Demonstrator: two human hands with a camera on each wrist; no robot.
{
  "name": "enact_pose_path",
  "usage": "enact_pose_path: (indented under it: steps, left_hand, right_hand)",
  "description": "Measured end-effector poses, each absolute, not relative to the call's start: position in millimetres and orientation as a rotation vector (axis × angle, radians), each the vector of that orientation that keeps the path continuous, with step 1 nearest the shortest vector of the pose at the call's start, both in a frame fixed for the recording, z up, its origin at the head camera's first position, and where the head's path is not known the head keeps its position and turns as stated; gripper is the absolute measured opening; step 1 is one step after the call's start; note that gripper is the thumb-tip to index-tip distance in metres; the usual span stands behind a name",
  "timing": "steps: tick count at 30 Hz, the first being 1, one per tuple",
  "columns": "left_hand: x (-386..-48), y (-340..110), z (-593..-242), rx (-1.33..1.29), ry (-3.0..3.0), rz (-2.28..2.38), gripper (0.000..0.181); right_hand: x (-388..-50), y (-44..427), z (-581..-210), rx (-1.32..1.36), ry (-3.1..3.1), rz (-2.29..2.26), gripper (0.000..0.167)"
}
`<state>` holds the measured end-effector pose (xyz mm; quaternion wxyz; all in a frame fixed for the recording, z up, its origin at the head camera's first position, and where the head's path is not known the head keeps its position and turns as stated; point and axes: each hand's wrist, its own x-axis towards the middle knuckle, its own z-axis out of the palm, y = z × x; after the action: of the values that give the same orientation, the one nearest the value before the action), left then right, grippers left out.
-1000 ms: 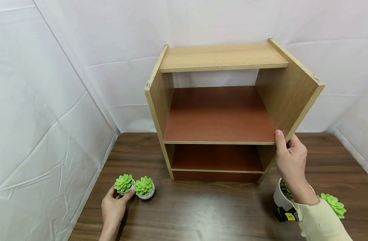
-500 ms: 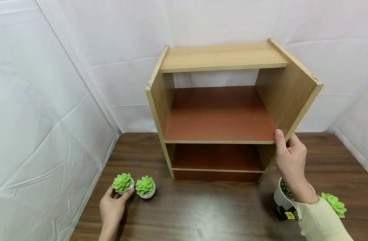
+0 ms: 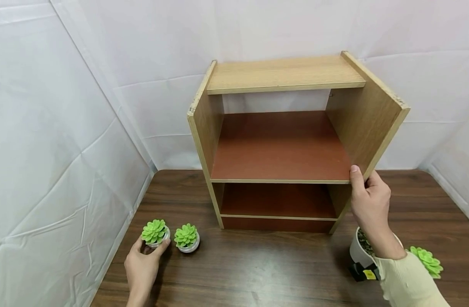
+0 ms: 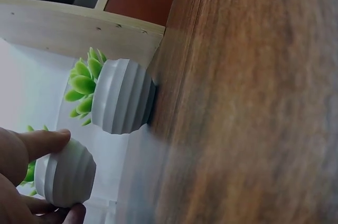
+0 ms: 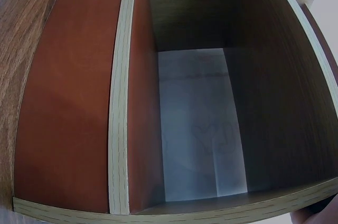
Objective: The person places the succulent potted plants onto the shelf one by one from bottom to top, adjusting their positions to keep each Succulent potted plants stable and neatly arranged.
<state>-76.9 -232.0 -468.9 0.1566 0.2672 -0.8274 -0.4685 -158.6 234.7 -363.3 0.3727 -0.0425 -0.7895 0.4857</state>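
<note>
My left hand [image 3: 143, 267] holds a small green succulent [image 3: 154, 231] by its ribbed white pot, thumb on one side and fingers on the other. In the left wrist view that pot [image 4: 64, 174] appears slightly off the table. To its right a matching potted succulent [image 3: 186, 236] stands upright on the table. My right hand [image 3: 370, 200] grips the right side panel of a wooden shelf unit [image 3: 280, 181], thumb on the front at the middle board's height. The fingers behind the panel are partly hidden.
Under my right forearm stands a white pot [image 3: 359, 252], partly covered, with a black and yellow item [image 3: 362, 272] before it. Another green succulent [image 3: 426, 261] shows beyond the sleeve. White cloth [image 3: 173, 115] hangs behind the dark wooden table [image 3: 257, 264].
My left hand and its succulent have shifted slightly left, widening the gap to the other succulent. The right hand keeps its grip on the panel.
</note>
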Motion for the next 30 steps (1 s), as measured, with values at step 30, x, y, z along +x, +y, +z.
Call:
enact_pose_path:
  steps: [30]
  left_hand:
    - [-63, -210, -443, 0.655, -2.266, -1.421, 0.077]
  right_hand:
    - [-160, 235, -365, -0.092, -2.004, 1.23, 0.034]
